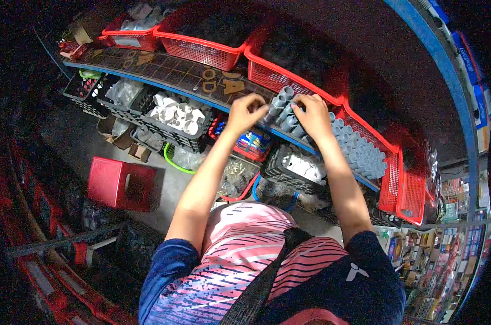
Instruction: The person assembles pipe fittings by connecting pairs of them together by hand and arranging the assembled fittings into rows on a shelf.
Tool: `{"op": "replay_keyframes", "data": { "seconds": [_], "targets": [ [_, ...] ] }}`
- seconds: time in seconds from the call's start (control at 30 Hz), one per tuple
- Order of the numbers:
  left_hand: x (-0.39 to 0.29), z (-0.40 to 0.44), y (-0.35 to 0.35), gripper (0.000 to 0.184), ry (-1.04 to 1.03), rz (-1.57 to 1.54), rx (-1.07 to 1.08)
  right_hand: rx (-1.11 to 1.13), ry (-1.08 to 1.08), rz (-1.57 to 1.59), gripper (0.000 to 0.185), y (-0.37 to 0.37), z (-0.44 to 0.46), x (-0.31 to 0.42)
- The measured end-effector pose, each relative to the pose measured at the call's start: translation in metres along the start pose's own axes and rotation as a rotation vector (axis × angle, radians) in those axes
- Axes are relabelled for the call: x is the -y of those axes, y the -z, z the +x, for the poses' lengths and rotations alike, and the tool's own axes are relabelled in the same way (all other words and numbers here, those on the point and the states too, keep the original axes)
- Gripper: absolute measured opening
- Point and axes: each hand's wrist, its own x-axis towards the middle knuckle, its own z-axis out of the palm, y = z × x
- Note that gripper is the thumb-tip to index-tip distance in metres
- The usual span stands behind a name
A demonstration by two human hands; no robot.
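Grey plastic pipe fittings (359, 149) stand packed in rows on the shelf, and a few more rise in a small group between my hands. My left hand (246, 115) is curled, its thumb and fingertips at the side of a grey pipe fitting (275, 110) at the left of that group. On the other side, my right hand (315, 116) bends its thumb and fingers round another grey pipe fitting (296, 103). That one is partly hidden by the fingers.
Red plastic baskets (202, 50) line the back of the blue-edged shelf (164, 86). Below it, a black crate (172, 135) holds white fittings, and another crate (280, 172) has white pieces. A red stool (121, 184) stands on the floor to the left. Stocked shelves (440, 260) are at right.
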Motion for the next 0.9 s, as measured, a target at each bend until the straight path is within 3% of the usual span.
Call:
{"op": "replay_keyframes", "data": {
  "seconds": [0.13,0.33,0.6,0.8,0.9],
  "targets": [
    [-0.029,-0.031,-0.023,0.031,0.089,0.119,0.179,-0.064,0.021,0.015,0.018,0.014,-0.009,0.009],
    [-0.032,-0.033,-0.046,0.040,0.114,0.245,0.129,0.015,0.051,-0.104,0.013,0.021,-0.022,0.010],
    [-0.039,-0.037,-0.058,0.038,0.109,0.327,0.115,-0.010,0.063,-0.013,0.010,0.028,-0.033,0.014],
    [-0.041,-0.039,-0.064,0.039,0.210,0.333,0.083,-0.043,-0.144,0.051,0.009,0.030,-0.077,0.025],
    [-0.044,-0.039,-0.062,0.041,0.222,0.327,0.113,-0.049,-0.140,0.161,0.011,0.027,-0.095,0.031]
  ]
}}
